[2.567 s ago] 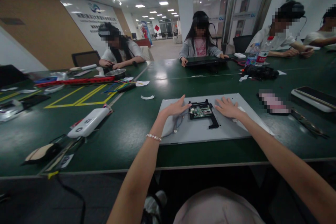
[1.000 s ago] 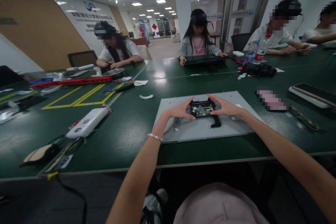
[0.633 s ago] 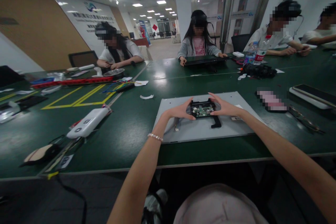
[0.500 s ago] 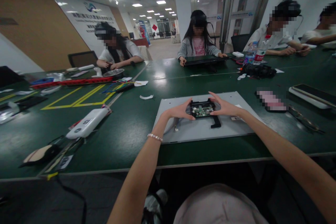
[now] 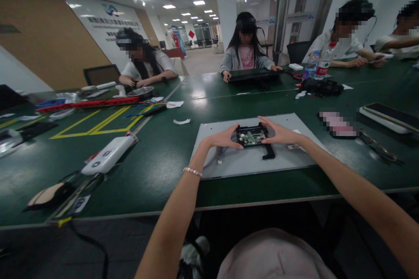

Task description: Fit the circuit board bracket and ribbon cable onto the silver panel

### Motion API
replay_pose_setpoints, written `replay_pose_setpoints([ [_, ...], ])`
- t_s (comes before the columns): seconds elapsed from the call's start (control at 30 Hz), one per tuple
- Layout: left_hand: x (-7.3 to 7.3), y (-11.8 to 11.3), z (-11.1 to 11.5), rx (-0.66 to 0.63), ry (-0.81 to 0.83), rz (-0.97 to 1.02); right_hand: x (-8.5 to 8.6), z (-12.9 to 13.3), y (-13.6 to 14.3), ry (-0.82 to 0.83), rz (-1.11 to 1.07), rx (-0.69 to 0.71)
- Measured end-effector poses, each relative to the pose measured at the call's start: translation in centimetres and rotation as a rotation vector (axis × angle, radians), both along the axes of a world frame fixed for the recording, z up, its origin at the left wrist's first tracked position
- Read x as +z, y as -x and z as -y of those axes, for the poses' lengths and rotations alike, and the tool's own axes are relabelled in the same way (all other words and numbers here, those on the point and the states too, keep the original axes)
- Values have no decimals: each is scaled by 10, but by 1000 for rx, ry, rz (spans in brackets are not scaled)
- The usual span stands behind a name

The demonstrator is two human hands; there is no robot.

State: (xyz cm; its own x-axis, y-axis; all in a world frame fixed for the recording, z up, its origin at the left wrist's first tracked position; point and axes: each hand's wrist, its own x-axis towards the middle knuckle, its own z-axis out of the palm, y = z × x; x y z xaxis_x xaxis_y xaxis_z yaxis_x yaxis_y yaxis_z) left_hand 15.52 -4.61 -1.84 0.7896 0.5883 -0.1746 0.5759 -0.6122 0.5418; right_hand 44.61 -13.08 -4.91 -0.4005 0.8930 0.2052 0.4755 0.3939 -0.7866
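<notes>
A grey flat panel (image 5: 296, 124) lies on the green table in front of me. On it sits a black plastic bracket (image 5: 269, 151) with one arm sticking out toward me, framing a green circuit board (image 5: 251, 138). My left hand (image 5: 224, 137) grips the left side of the bracket, thumb at the near corner and fingers at the far one. On the right side, my right hand (image 5: 278, 133) holds it the same way. A thin cable with a small white connector (image 5: 219, 161) lies on the panel beside my left wrist.
A white power bank (image 5: 106, 154) and a computer mouse (image 5: 49, 196) lie to the left. On the right are a pink phone (image 5: 337, 124), glasses (image 5: 378, 147) and a dark phone on a white box (image 5: 393, 115). Several people sit around the table; bottles (image 5: 322, 69) stand far right.
The view has shifted very slightly. Both hands keep their places at the sides of the bracket, and nothing else has visibly moved.
</notes>
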Motion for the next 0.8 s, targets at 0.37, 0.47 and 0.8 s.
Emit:
replay_pose_setpoints([
  [0.37, -1, 1, -1, -22, 2, 1, 1, 1, -2, 17, -1, 23],
  [0.47, -1, 1, -1, -10, 12, -3, 1, 1, -2, 19, 0, 25],
  [0.8, -2, 0, 0, -11, 3, 0, 1, 1, -1, 26, 9, 11],
])
